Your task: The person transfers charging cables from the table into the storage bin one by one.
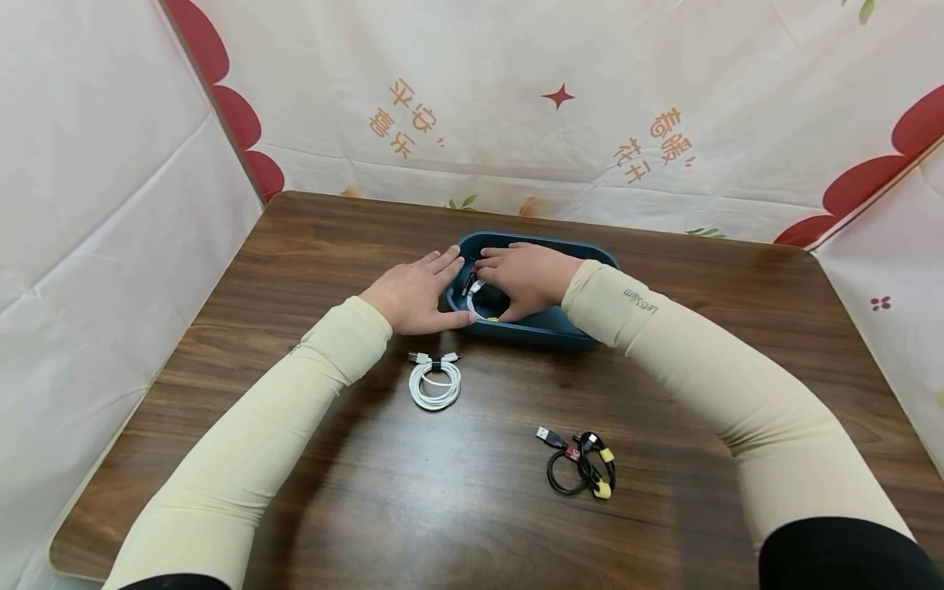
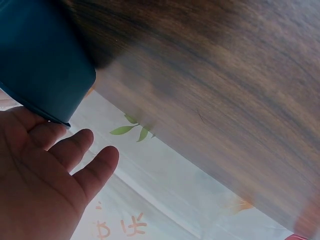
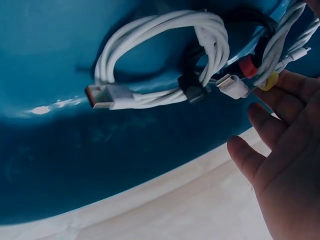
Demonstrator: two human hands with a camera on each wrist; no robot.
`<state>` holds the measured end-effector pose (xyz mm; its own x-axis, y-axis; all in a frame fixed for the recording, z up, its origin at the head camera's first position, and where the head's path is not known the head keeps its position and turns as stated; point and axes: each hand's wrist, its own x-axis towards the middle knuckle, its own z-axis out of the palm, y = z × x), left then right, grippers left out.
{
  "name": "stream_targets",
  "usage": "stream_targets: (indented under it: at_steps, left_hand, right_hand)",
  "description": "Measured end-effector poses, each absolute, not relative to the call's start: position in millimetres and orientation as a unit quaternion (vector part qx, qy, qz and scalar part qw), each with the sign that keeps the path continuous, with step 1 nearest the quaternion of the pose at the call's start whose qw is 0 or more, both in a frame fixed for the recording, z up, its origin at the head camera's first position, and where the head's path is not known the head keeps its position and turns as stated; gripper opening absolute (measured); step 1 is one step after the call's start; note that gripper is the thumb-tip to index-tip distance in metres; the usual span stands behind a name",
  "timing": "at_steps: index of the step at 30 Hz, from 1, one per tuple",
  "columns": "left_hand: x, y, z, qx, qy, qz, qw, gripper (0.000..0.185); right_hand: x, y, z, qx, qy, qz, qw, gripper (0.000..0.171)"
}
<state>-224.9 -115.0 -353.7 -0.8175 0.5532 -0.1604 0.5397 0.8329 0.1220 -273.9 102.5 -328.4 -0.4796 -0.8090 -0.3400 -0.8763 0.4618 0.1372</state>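
Observation:
In the head view my left hand (image 1: 420, 297) lies with straight fingers along the left end of a blue bin (image 1: 546, 334), its fingertips at the rim. The left wrist view shows those fingers (image 2: 102, 165) spread loosely beside the bin's corner. My right hand (image 1: 534, 277) reaches down into the bin over several coiled cables, fingers and thumb spread apart. In the right wrist view, a white USB cable (image 3: 165, 22) with a black strap lies in the bin. Close to my right fingers are another white cable (image 3: 282, 42), a yellow tie (image 3: 270, 81) and a red tie (image 3: 247, 66).
On the brown wooden table (image 1: 332, 508), a coiled white cable (image 1: 435, 387) lies in front of the bin's left end. Black cables (image 1: 583, 465) with red and yellow ties lie nearer to me, right of centre. A printed cloth (image 1: 501, 106) hangs behind the table.

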Motion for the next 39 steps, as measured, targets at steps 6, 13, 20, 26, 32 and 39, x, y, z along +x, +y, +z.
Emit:
stream_targets:
  at_steps: [6, 13, 20, 26, 32, 39]
  left_hand:
    - [-224, -115, -353, 0.286, 0.952, 0.036, 0.098, 0.100]
    - [-224, -116, -353, 0.287, 0.952, 0.038, 0.096, 0.100]
    - [-224, -115, -353, 0.290, 0.951, 0.043, 0.099, 0.098]
    - [-224, -115, -353, 0.289, 0.951, 0.042, 0.099, 0.098]
    - [-224, -115, -352, 0.287, 0.951, 0.046, 0.101, 0.099]
    - [-224, -114, -354, 0.281, 0.953, 0.043, 0.100, 0.100]
  right_hand:
    - [-271, 96, -330, -0.501, 0.842, 0.160, 0.119, 0.078]
    - [-268, 91, -332, -0.503, 0.839, 0.172, 0.114, 0.078]
    - [-268, 89, -336, -0.514, 0.834, 0.170, 0.103, 0.078]
    - [-269, 91, -336, -0.514, 0.836, 0.165, 0.102, 0.079]
    - [-268, 98, -331, -0.505, 0.844, 0.150, 0.103, 0.084]
    - [-266, 118, -318, -0.477, 0.866, 0.115, 0.094, 0.092]
